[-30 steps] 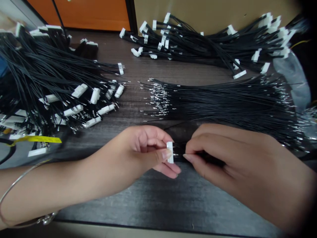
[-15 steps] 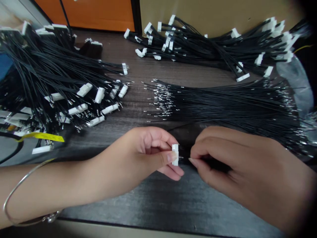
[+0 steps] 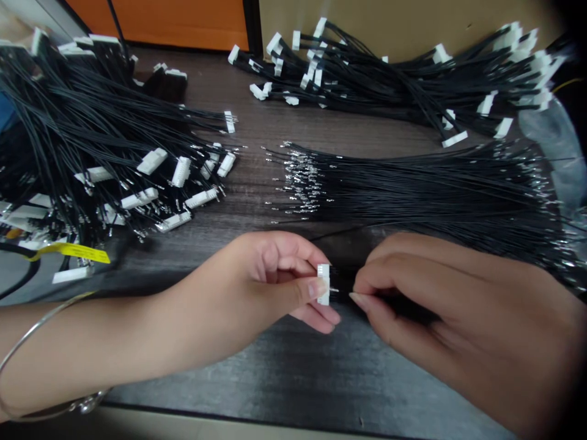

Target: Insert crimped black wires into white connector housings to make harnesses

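**Crowded at Back and Side: A Dark Table**

A dark wood-grain table (image 3: 284, 382) bears black wiring in three groups. At left, a tangled heap of wires (image 3: 105, 116) lies strewn with white plugs (image 3: 152, 161). Along the back, a plugged bundle (image 3: 385, 79) stretches sideways, white ends pointing various ways. Just in front of it, a flat spread of loose wires (image 3: 413, 189) runs across the tabletop, bare metal tips (image 3: 302, 177) showing at both ends. Clear plastic (image 3: 562, 150) lies crumpled at right, beside the wires.
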Motion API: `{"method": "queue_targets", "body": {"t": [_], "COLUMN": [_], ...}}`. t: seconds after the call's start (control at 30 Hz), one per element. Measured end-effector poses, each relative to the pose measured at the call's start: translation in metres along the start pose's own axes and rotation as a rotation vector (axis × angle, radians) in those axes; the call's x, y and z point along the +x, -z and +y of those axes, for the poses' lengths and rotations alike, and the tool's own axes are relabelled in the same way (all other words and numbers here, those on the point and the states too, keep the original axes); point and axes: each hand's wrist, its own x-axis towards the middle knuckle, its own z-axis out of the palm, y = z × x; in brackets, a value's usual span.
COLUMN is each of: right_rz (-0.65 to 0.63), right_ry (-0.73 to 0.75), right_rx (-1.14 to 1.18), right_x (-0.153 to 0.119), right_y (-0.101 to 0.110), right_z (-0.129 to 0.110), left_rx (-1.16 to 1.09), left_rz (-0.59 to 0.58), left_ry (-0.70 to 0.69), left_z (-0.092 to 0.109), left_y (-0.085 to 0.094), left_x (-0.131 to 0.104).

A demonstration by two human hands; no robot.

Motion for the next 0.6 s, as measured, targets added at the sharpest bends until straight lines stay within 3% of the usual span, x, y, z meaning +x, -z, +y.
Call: {"method": "queue_targets", "body": {"t": [0.13,0.33,0.6], "right_rz": [-0.018,-0.026,0.022], "right_ry": [0.073,0.105,0.007], "right_rx": [-0.103,-0.067,0.042], "right_x": [0.000,0.004,0.005], "right_y": [-0.001,-0.003,-0.009], "right_z": [0.002,0.006,0.001], "left_rx": [0.007,0.006,0.074], "left_rz": [0.004,-0.004,0.010], "left_ry": [0.015,0.035,0.044], "left_z": [0.001,0.001,0.002], "left_y": [0.000,-0.001,-0.001], "left_x": [0.001,0.002,0.001]}}
